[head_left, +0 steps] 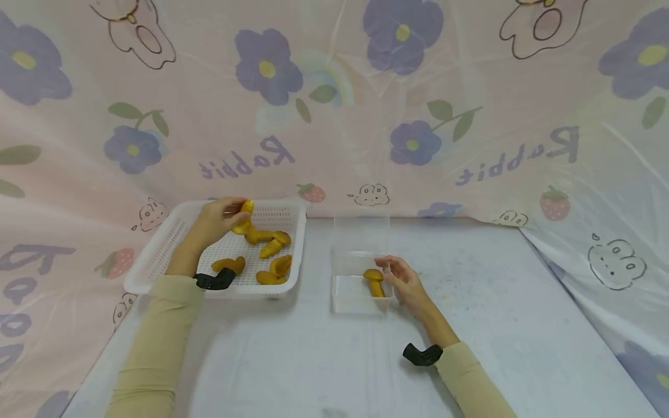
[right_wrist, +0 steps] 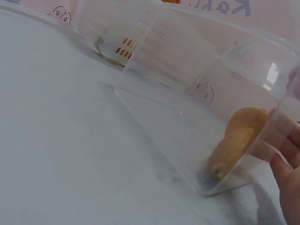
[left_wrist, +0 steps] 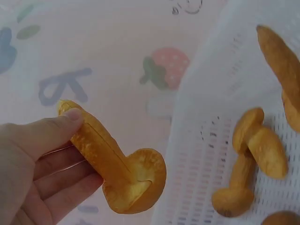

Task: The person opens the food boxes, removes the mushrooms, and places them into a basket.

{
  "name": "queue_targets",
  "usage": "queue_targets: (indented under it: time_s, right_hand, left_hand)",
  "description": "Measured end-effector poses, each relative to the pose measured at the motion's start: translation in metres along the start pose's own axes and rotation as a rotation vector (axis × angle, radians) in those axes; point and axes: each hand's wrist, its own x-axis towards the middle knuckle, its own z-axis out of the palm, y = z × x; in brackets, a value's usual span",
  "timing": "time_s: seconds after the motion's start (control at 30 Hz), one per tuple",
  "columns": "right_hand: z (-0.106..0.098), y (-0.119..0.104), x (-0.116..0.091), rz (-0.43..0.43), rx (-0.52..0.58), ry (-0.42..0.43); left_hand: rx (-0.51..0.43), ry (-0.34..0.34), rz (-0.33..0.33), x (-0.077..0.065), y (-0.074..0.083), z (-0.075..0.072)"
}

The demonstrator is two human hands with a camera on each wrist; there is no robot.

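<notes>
My left hand pinches a yellow-brown mushroom by its stem, thumb on one side and fingers behind, with the cap pointing away from the palm. It hangs over the white perforated basket, where several similar mushrooms lie loosely. On the right, my right hand grips the right-hand wall of a clear plastic box. One mushroom leans inside that box against the same wall, cap up, close to the fingers. In the right wrist view the thumb stays outside the wall; some fingertips are cut off.
The box's clear lid stands raised at its back. A white-covered table carries both containers, the basket at the left and the box near the middle. Behind them hangs a printed curtain that meets the table's back edge.
</notes>
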Motion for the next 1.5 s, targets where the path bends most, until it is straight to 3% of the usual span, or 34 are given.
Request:
queue_targets:
  time_s: [0.27, 0.37, 0.57, 0.67, 0.8, 1.03, 1.33, 1.5]
  right_hand:
    - [0.001, -0.003, 0.001, 0.026, -0.015, 0.014]
    - [0.0, -0.002, 0.0, 0.026, -0.018, 0.011]
    - [0.0, -0.001, -0.003, 0.018, -0.028, 0.014]
    - [0.0, 0.001, -0.005, 0.022, -0.037, 0.01]
    - [0.001, 0.002, -0.006, 0.031, -0.058, 0.009]
    - [0.0, 0.001, -0.002, 0.021, -0.06, 0.01]
    - [0.001, -0.001, 0.0, 0.01, -0.069, 0.03]
    - [0.001, -0.001, 0.001, -0.009, -0.072, 0.031]
  left_hand:
    - [0.066, -0.104, -0.13, 0.004, -0.026, -0.012]
    - [0.079, -0.115, -0.147, 0.002, -0.038, -0.012]
    - [0.094, -0.155, -0.229, -0.008, -0.061, -0.012]
    - [0.125, -0.153, -0.239, -0.016, -0.066, -0.011]
    - [0.135, -0.127, -0.203, -0.023, -0.059, -0.008]
    - [0.138, -0.125, -0.149, -0.028, -0.026, -0.007]
    - [0.134, -0.107, -0.091, -0.032, 0.001, -0.006]
    - [0.092, -0.062, -0.015, -0.037, 0.018, 0.0]
